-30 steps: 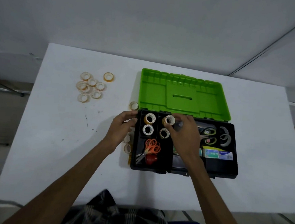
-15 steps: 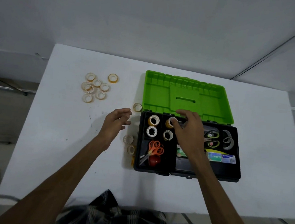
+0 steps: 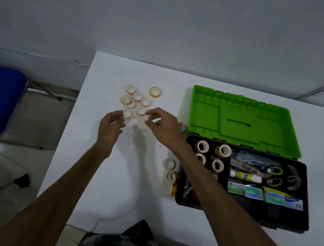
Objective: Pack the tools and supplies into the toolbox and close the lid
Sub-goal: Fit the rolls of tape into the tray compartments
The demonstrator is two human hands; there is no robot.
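The black toolbox stands open on the right of the white table, its green lid laid back. Inside are several tape rolls, scissors, a glue stick and small packets. A cluster of loose tape rolls lies on the table at the far left. My left hand and my right hand hover just in front of that cluster, fingers loosely curled, both holding nothing. More rolls lie against the box's left side.
The white table ends close at the left edge. A blue chair stands on the floor to the left. A grey wall runs behind the table.
Both hands left the toolbox and moved left toward the loose tape rolls. The view swung left, so the toolbox now sits at the right.
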